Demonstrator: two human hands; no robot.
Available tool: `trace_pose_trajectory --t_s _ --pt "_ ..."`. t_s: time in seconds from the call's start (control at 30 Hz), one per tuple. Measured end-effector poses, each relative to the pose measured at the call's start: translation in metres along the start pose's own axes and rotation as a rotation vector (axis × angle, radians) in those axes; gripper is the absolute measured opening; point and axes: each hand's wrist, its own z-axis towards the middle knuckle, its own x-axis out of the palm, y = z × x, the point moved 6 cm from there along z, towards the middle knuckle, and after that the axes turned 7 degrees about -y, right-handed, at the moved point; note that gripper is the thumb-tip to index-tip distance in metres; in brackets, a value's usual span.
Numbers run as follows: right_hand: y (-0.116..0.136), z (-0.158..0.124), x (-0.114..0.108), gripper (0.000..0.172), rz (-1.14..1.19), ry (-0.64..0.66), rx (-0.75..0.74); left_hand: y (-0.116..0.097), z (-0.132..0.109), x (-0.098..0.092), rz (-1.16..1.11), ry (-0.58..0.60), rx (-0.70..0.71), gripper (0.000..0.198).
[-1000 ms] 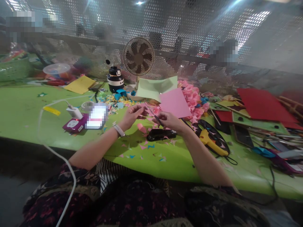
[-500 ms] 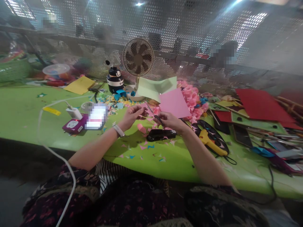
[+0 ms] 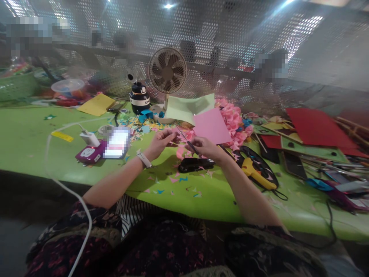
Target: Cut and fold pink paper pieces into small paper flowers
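My right hand [image 3: 203, 147] is closed on a thin pointed metal tool with a dark handle, seemingly scissors [image 3: 190, 144], its tip pointing up and left. Just left of that tip, the fingers of my left hand [image 3: 163, 141] are pinched together around something small, apparently a bit of pink paper; it is too small to make out well. Beneath the hands lies a black stapler [image 3: 196, 164] on the green table [image 3: 173, 204], among small pink and blue paper scraps. A pink sheet [image 3: 212, 126] leans behind my right hand, in front of a heap of pink paper pieces [image 3: 230, 117].
A fan [image 3: 168, 71] and a black bottle [image 3: 140, 99] stand at the back. To the left are a lit phone [image 3: 117, 143], a purple power socket [image 3: 88, 154] and a white cable. A yellow glue gun [image 3: 258, 175], red sheets [image 3: 314, 125] and tools lie right.
A curled pink paper piece near the stapler has changed place or shape, shifting up and right towards the hands. Both hands hold nearly the same position.
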Motion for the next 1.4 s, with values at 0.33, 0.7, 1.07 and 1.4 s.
trace_pose_trajectory --t_s 0.33,0.7,1.07,1.4 --pt "-0.001 0.003 -0.002 0.055 -0.041 -0.053 -0.040 0.005 0.003 -0.003 -0.028 0.002 -0.035 0.046" --pt "-0.004 0.003 -0.002 0.058 -0.049 -0.068 -0.008 0.008 0.006 -0.009 -0.039 -0.050 -0.063 0.049" --pt "-0.002 -0.001 -0.004 0.049 -0.012 0.002 0.047 0.009 0.006 -0.004 0.004 0.072 -0.025 0.045" --pt "0.000 0.000 -0.004 0.053 -0.045 -0.041 0.018 0.006 0.005 -0.007 0.009 0.048 -0.036 0.047"
